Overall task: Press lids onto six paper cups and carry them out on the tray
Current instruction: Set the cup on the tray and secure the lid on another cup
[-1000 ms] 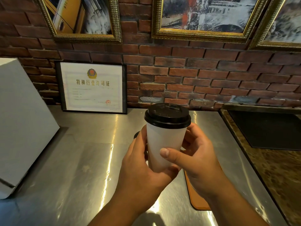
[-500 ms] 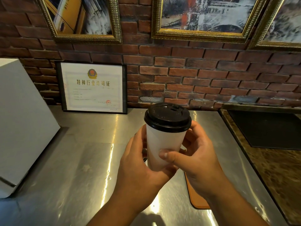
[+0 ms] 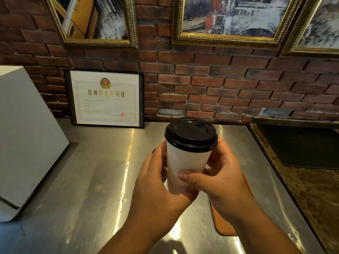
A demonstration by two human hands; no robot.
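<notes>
One paper cup (image 3: 185, 167), one black lid (image 3: 190, 133). Two hands: left hand (image 3: 157, 191), right hand (image 3: 225, 184). One tray (image 3: 220, 224). Three gold-framed pictures (image 3: 95, 21). One framed certificate (image 3: 105, 98). One white box (image 3: 23, 140).

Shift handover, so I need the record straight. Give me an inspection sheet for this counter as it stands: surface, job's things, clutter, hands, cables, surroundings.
Surface: steel counter, scratched, with streaks of glare.
Job's things: one white paper cup, black lid on it, roughly upright; edge of an orange-brown tray below the right wrist; no other cups seen.
Clutter: white box at left; a dark rim behind the left hand, cannot tell what.
Hands: left hand and right hand both grip the cup, fingers curled round it.
Cables: nothing seen.
Surroundings: brick wall; framed certificate against it; gold-framed pictures above; dark stone counter at right.
</notes>
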